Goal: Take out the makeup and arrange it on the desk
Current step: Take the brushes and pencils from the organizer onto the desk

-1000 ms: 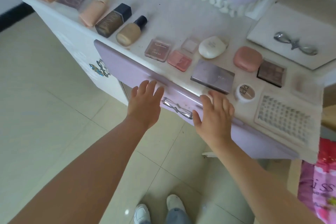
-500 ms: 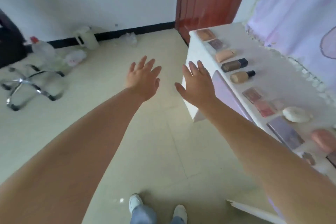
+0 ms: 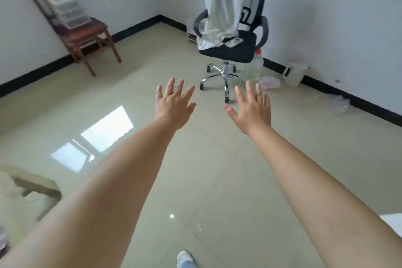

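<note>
Over a pale tiled floor [image 3: 217,169], we stretch both arms forward, our left hand [image 3: 174,104] and right hand [image 3: 252,109] spread with fingers straight, holding nothing. Beyond the fingertips stands a black office chair [image 3: 230,50] draped with a white cloth [image 3: 226,6]; a wooden chair [image 3: 87,35] carrying clear plastic drawers [image 3: 65,8] sits against the left wall. We cannot see makeup or desk from this angle.

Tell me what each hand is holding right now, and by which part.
Nothing is held. The left hand and the right hand are both stretched out over the floor, fingers spread, with no object in either.
</note>
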{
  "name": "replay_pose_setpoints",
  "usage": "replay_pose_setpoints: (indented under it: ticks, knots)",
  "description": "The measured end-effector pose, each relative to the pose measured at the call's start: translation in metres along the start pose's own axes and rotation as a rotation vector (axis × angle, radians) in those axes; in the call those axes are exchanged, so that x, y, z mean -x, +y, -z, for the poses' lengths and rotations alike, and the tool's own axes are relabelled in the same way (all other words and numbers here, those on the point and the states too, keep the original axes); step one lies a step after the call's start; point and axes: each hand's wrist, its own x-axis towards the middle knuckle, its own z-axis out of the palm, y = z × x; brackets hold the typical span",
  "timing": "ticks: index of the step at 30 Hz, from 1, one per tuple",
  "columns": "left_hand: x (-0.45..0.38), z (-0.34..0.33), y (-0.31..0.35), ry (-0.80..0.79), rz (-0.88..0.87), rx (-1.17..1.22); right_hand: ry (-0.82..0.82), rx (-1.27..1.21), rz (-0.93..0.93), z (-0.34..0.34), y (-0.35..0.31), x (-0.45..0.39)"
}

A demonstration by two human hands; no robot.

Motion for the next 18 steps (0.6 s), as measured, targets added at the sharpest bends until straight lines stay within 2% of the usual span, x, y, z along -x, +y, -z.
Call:
replay_pose_setpoints:
  ticks: [8,12,18]
  knots:
    - [-0.020,-0.022,-0.150,-0.020,0.372,0.099,-0.085,-0.045,0.305,-0.044,-0.172,-0.100]
    - [-0.068,-0.031,-0.200,-0.055,0.480,0.128,-0.140,-0.045,0.393,-0.061,-0.218,-0.170]
    - [-0.184,-0.018,-0.281,-0.039,0.660,0.150,-0.181,0.015,0.493,-0.063,-0.268,-0.325]
